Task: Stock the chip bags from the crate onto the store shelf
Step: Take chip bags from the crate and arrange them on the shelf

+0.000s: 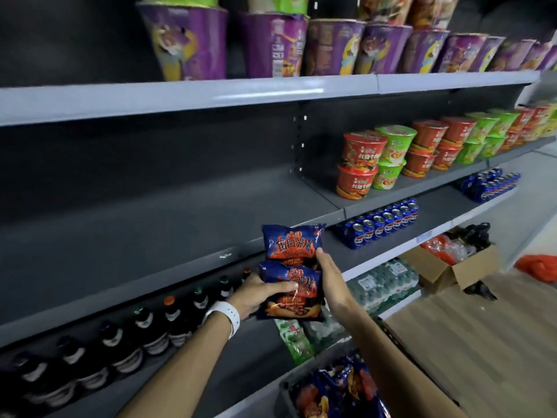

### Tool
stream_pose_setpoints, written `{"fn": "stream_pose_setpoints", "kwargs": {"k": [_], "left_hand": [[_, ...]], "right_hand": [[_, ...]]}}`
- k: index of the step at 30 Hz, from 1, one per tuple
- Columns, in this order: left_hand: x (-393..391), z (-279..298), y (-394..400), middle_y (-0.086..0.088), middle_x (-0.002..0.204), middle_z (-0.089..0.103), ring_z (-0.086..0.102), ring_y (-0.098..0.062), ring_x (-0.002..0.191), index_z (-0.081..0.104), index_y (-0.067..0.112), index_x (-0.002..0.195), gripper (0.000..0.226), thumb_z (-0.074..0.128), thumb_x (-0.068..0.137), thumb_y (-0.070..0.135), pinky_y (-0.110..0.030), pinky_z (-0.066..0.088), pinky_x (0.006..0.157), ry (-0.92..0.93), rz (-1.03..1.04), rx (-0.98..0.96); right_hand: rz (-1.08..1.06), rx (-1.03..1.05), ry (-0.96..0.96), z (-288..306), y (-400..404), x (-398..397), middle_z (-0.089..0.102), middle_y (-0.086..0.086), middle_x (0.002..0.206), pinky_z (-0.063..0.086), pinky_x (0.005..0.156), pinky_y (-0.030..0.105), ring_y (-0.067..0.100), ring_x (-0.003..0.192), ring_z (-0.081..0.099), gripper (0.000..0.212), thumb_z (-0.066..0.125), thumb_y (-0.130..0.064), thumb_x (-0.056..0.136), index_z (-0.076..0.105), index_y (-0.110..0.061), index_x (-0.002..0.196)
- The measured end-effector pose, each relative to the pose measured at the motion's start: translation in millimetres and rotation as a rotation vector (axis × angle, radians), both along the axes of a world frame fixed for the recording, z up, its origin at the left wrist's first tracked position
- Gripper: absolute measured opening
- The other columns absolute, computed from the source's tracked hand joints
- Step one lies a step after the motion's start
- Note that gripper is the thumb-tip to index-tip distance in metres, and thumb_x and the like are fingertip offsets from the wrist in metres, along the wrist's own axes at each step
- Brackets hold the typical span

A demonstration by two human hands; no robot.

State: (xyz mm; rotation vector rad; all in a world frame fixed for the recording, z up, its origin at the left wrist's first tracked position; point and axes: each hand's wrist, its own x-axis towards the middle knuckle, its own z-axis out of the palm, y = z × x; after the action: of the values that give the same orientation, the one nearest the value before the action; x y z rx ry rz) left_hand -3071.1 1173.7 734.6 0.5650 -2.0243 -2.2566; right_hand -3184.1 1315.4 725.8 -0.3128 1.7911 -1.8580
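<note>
Two blue chip bags with orange print are held in front of the grey store shelf [168,218]. The upper chip bag [291,241] stands upright just above the lower chip bag [289,294]. My left hand [259,294] grips the lower bag from the left, thumb across its front. My right hand [330,282] holds the bags from the right side, fingers reaching up to the upper bag. A dark crate [286,390] with several more blue chip bags [340,390] sits at the bottom, below my right forearm.
The middle shelf's left stretch is bare; red and green noodle cups [373,164] fill its right part. Purple cups [271,43] line the top shelf. Dark bottles [144,327] and blue cans [379,221] stand on the lower shelf. An open cardboard box [452,267] lies on the floor.
</note>
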Motion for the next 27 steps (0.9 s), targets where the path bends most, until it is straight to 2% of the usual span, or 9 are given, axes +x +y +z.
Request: {"fn": "stream_pose_setpoints", "kwargs": {"k": [3, 8, 12, 17, 20, 23, 27], "left_hand": [[49.5, 23.7, -38.3, -0.002, 0.111, 0.073, 0.068, -0.02, 0.106, 0.065, 0.017, 0.116, 0.05, 0.086, 0.07, 0.018, -0.035, 0.055, 0.092, 0.047, 0.062, -0.059], [137.3, 65.7, -97.0, 0.0, 0.109, 0.074, 0.069, -0.016, 0.103, 0.066, 0.019, 0.111, 0.04, 0.081, 0.076, 0.01, -0.024, 0.055, 0.083, 0.143, 0.14, -0.124], [211.7, 89.2, -142.7, -0.002, 0.115, 0.072, 0.067, -0.019, 0.109, 0.064, 0.016, 0.119, 0.047, 0.082, 0.076, 0.014, -0.034, 0.053, 0.094, 0.178, 0.191, -0.166], [314.5, 110.9, -190.7, -0.002, 0.115, 0.072, 0.067, -0.018, 0.108, 0.064, 0.019, 0.117, 0.044, 0.081, 0.077, 0.014, -0.035, 0.052, 0.096, 0.216, 0.281, -0.203], [381.3, 118.9, -218.6, -0.001, 0.116, 0.071, 0.067, -0.018, 0.11, 0.062, 0.019, 0.121, 0.047, 0.08, 0.078, 0.013, -0.034, 0.053, 0.095, 0.223, 0.346, -0.216], [450.3, 123.5, -244.5, -0.006, 0.12, 0.07, 0.065, -0.022, 0.113, 0.06, 0.015, 0.127, 0.052, 0.08, 0.079, 0.011, -0.04, 0.051, 0.099, 0.223, 0.429, -0.215], [539.7, 132.2, -269.7, -0.008, 0.121, 0.069, 0.065, -0.021, 0.113, 0.058, 0.012, 0.129, 0.05, 0.075, 0.083, 0.005, -0.032, 0.054, 0.093, 0.219, 0.534, -0.235]], "right_hand": [[0.084, -0.016, 0.032, 21.7, -45.3, 39.0, 0.072, 0.003, 0.116, 0.05, 0.101, 0.051, 0.024, 0.106, 0.071, 0.056, 0.053, -0.075, 0.08, 0.066, -0.033, 0.116], [0.199, -0.081, 0.087, 64.1, -115.1, 116.1, 0.07, 0.006, 0.12, 0.054, 0.095, 0.044, 0.021, 0.105, 0.071, 0.047, 0.044, -0.058, 0.099, 0.059, -0.022, 0.125], [0.276, -0.083, 0.131, 90.2, -170.1, 181.4, 0.072, 0.004, 0.117, 0.052, 0.099, 0.047, 0.02, 0.105, 0.071, 0.047, 0.044, -0.062, 0.096, 0.061, -0.026, 0.122], [0.403, -0.09, 0.164, 111.7, -235.5, 272.6, 0.073, -0.004, 0.114, 0.05, 0.102, 0.049, 0.017, 0.105, 0.071, 0.053, 0.043, -0.072, 0.09, 0.061, -0.034, 0.121], [0.485, -0.107, 0.143, 119.2, -275.2, 331.4, 0.073, -0.001, 0.115, 0.051, 0.101, 0.049, 0.018, 0.104, 0.072, 0.052, 0.043, -0.068, 0.094, 0.06, -0.03, 0.125], [0.592, -0.115, 0.144, 123.6, -317.7, 391.8, 0.073, 0.001, 0.117, 0.052, 0.099, 0.049, 0.019, 0.104, 0.072, 0.06, 0.044, -0.073, 0.089, 0.059, -0.029, 0.128], [0.708, -0.133, 0.142, 129.7, -365.5, 477.0, 0.074, -0.001, 0.114, 0.055, 0.088, 0.038, 0.014, 0.098, 0.073, 0.047, 0.038, -0.063, 0.098, 0.06, -0.032, 0.125]]}}
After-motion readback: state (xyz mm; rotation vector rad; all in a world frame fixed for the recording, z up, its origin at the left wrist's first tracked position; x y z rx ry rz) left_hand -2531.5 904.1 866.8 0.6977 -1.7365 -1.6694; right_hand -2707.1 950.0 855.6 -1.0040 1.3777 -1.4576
